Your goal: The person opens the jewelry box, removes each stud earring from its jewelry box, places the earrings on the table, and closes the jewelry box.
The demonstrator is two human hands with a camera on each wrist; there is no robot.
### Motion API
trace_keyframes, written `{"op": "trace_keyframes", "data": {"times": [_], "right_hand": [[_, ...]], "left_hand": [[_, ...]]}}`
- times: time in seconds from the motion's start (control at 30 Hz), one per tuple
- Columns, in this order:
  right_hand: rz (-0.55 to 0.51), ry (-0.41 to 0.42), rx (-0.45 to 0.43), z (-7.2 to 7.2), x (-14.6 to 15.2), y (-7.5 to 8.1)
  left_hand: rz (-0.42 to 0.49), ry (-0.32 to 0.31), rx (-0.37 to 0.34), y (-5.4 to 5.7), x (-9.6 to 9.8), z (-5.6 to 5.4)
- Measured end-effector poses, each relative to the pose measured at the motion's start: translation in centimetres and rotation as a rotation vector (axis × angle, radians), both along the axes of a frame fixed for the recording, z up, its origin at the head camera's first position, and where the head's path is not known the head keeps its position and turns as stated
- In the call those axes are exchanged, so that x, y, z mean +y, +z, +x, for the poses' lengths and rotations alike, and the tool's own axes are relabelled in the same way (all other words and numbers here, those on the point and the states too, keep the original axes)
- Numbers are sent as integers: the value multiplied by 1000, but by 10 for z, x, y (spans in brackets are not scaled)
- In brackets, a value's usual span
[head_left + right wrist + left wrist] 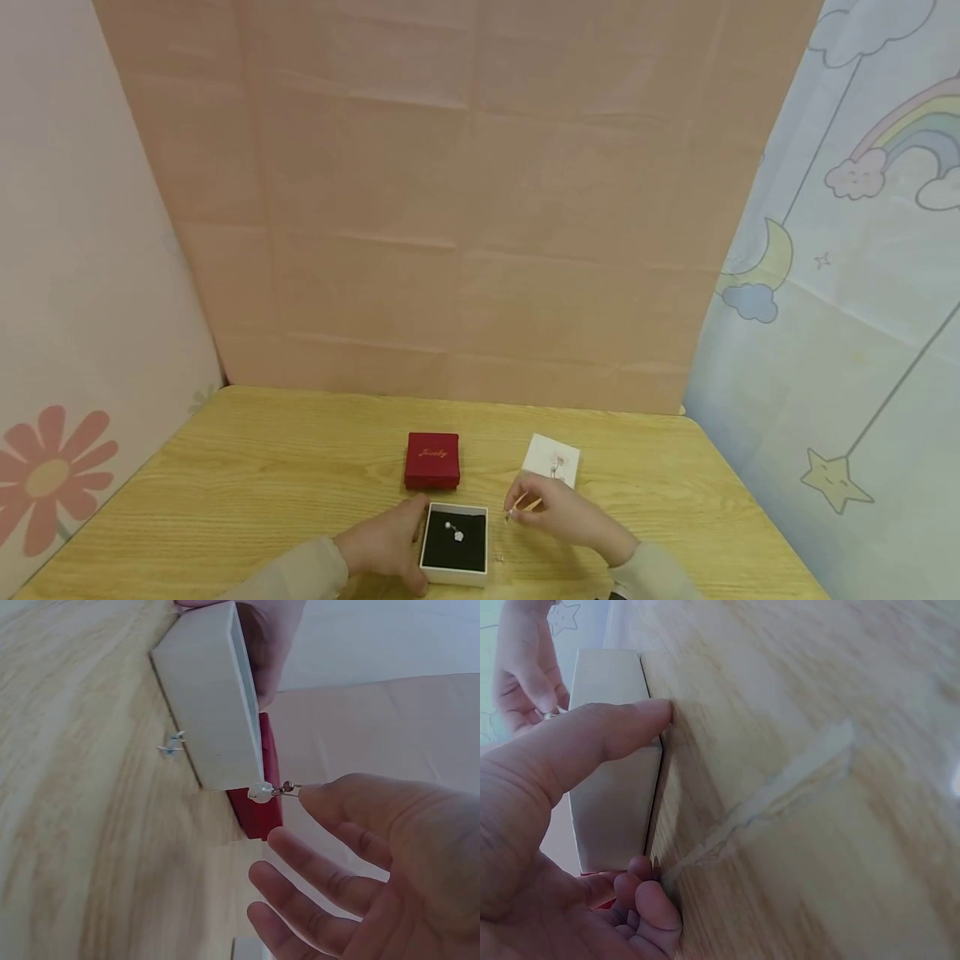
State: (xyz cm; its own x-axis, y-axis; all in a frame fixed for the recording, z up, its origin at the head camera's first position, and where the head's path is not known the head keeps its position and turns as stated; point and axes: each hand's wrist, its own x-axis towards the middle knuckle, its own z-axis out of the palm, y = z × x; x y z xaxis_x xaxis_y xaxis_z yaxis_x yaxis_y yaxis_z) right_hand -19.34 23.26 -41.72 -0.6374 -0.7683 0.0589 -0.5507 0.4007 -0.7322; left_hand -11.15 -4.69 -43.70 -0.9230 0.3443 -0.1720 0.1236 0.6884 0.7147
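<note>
Head view, left to right along the wood-grained bench (300, 467): pale sleeve (296, 573), then left grip (382, 537), clasped round the left side of the white box (453, 577). Just behind the box, red case (432, 468) with gold lettering on top. Inside the white box, black insert (438, 554), bearing a pearl-and-flower jewellery piece (459, 537) near the middle. On the bench, just right of the box, tiny pieces (172, 744), too small to identify. Next, right grip (551, 512), pinching a second jewellery piece (262, 793) by its metal end, raised beside the white box. Beyond that grip, partly hidden, white square (550, 455) with flower marking.
</note>
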Motion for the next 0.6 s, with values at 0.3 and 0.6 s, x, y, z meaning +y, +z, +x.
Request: {"op": "trace_keyframes", "data": {"times": [0.3, 0.6], "right_hand": [[8, 21, -81, 2, 0, -14], [9, 30, -115, 1, 1, -19]], "left_hand": [[3, 8, 10, 0, 1, 1], [-3, 5, -12, 2, 0, 0]]}}
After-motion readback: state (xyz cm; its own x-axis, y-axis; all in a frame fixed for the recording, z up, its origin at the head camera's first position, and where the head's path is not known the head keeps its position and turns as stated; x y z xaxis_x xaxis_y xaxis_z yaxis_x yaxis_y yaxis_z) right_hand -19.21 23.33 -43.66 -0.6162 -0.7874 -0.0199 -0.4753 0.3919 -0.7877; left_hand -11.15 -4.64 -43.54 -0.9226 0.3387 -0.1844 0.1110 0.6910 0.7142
